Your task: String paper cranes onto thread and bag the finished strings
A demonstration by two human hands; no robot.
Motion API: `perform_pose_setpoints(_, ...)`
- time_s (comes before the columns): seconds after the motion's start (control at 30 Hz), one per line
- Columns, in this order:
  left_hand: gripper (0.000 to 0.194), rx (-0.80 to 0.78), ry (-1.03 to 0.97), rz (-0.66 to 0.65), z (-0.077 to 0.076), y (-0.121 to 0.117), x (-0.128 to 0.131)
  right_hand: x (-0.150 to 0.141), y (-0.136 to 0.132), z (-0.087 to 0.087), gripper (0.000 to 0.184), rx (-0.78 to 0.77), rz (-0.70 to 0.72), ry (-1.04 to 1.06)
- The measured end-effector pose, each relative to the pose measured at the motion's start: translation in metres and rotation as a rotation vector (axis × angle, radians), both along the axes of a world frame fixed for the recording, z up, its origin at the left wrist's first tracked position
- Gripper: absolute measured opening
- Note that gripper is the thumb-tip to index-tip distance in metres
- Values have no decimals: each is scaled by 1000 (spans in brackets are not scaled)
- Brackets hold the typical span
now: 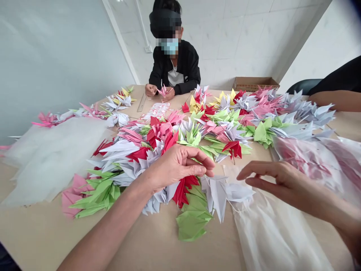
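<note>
My left hand (180, 165) hovers over a pile of folded paper cranes, its fingers loosely curled and the thumb near them; I see nothing held. To the right, my right hand (270, 176) is open, fingers stretched toward the left hand. Below and between them lie white paper cranes (216, 194) with a thin white string at their edge. Green paper cranes (194, 222) and red paper cranes (184, 190) lie just under my left hand. A clear plastic bag (278, 229) is spread beneath my right hand.
Colourful paper cranes (220, 120) cover the table's middle. Plastic sheets (56, 154) lie left; a bag of pink cranes (310, 158) lies right. Opposite, a masked person (176, 71) holds a pink crane (163, 91). Another person's arm (335, 99) rests at the right. A cardboard box (255, 83) stands behind.
</note>
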State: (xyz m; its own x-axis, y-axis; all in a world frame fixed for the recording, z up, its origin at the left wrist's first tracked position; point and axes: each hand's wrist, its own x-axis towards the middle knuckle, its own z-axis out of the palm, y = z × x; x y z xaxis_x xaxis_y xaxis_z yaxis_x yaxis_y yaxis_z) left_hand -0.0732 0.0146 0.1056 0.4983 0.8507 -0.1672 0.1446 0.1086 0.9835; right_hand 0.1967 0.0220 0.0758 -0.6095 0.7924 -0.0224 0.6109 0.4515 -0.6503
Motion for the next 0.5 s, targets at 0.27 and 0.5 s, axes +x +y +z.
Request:
perform_pose_setpoints(0.27, 12, -27, -54, -110, 12, -11, -2, -40, -10, -13, 35, 137, 151, 90)
perform_pose_setpoints(0.5, 18, -44, -167, -117, 23, -24, 4, -42, -26, -33, 80, 365, 338, -91)
